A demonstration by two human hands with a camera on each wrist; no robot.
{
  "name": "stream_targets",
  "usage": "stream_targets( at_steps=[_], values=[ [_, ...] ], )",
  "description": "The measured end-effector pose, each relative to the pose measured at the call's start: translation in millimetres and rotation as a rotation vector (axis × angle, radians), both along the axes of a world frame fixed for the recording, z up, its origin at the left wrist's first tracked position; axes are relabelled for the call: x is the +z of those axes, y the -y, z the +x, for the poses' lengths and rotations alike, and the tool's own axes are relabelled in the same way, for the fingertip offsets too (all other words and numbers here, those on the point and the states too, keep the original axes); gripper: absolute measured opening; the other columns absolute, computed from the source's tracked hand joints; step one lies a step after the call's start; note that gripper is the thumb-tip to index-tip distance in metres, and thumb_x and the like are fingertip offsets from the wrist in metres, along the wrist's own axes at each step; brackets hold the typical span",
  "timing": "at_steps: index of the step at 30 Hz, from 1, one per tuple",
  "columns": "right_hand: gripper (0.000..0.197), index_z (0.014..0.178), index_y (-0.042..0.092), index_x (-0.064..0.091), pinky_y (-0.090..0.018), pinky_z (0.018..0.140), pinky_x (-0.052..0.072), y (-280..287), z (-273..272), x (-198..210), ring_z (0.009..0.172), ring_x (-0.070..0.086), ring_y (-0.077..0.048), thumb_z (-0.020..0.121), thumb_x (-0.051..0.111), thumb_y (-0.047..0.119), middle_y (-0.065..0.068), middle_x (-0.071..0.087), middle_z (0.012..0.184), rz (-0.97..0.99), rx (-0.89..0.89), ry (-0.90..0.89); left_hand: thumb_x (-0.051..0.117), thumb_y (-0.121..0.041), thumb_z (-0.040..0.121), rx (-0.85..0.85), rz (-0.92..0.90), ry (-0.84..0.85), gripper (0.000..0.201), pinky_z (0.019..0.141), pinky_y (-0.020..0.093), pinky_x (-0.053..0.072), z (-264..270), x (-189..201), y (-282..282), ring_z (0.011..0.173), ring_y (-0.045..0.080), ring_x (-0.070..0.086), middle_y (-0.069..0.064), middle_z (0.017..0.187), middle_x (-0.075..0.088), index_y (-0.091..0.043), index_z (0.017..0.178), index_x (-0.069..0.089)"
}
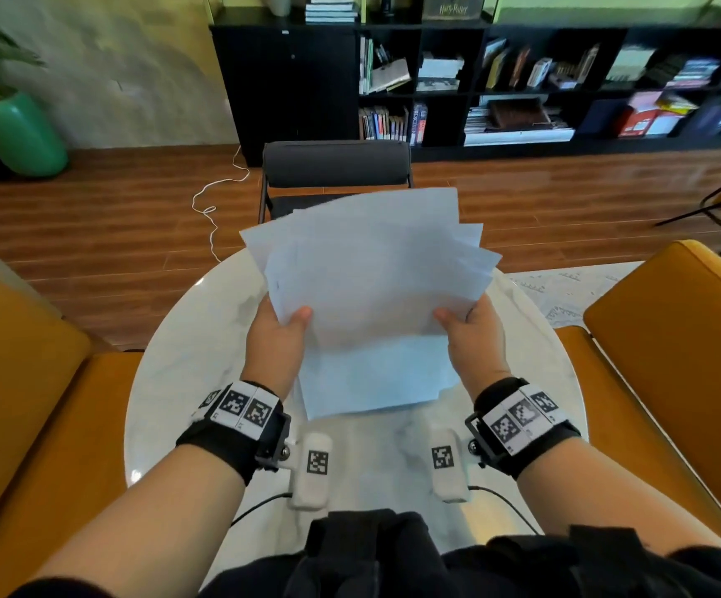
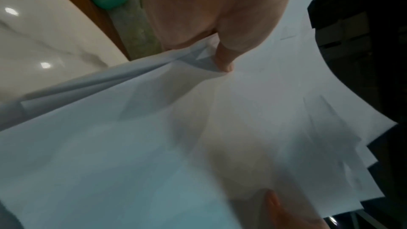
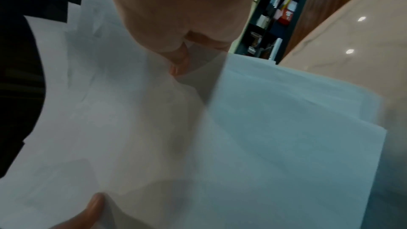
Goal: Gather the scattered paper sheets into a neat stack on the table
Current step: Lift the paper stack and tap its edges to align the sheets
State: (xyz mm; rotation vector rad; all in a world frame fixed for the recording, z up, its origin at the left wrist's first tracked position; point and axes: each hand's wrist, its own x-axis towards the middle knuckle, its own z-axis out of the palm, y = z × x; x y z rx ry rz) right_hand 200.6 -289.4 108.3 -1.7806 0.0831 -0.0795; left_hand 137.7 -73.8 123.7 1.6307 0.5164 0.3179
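Several white paper sheets (image 1: 371, 291) are bunched in a loose, fanned sheaf held up above the round white marble table (image 1: 186, 381). My left hand (image 1: 279, 338) pinches the sheaf's left edge, thumb on top. My right hand (image 1: 473, 334) pinches its right edge the same way. The corners splay out unevenly at the far end. In the left wrist view the thumb presses the paper sheets (image 2: 198, 128), with the other hand's thumb low in frame. The right wrist view shows the paper sheets (image 3: 198, 137) curving under my right thumb. The lower end of the sheaf hangs close over the tabletop.
A dark grey chair (image 1: 335, 166) stands across the table. Mustard-yellow seats flank it, one left (image 1: 26, 403) and one right (image 1: 673, 360). A black bookshelf (image 1: 522, 79) lines the far wall, and a green planter (image 1: 13, 131) stands at the left. A white cable (image 1: 216, 196) trails on the wooden floor.
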Motion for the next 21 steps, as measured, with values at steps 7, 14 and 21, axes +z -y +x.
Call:
stream_targets(
  at_steps=[7,14,21],
  values=[
    [0.018,0.105,0.01,0.054,-0.013,0.064,0.044,-8,13,44,0.073,0.052,-0.001,0.088,0.061,0.009,0.017,0.054,0.079,-0.074,-0.016,0.286,0.058,-0.018,0.092,0.053,0.124,0.196,0.031,0.072,-0.001,0.043,15,46,7,0.086,-0.01,0.059,-0.021,0.096,0.061,-0.021,0.123,0.055],
    [0.025,0.1,0.025,0.046,-0.006,0.066,0.042,-10,13,50,0.076,0.054,0.008,0.089,0.06,0.008,0.017,0.054,0.086,0.001,-0.054,0.329,0.057,-0.036,0.089,0.037,0.187,0.25,0.052,0.112,0.041,0.039,11,38,17,0.13,0.018,0.053,0.004,0.135,0.061,-0.011,0.135,0.053],
    [0.045,0.126,0.014,0.047,-0.026,0.08,0.046,-10,-2,1,0.098,0.06,-0.017,0.085,0.066,0.009,0.001,0.062,0.109,-0.015,-0.029,0.081,0.053,-0.016,0.094,-0.085,0.132,0.095,0.045,0.09,0.015,0.042,11,13,15,0.116,0.012,0.053,-0.009,0.125,0.055,-0.027,0.136,0.04]
  ],
)
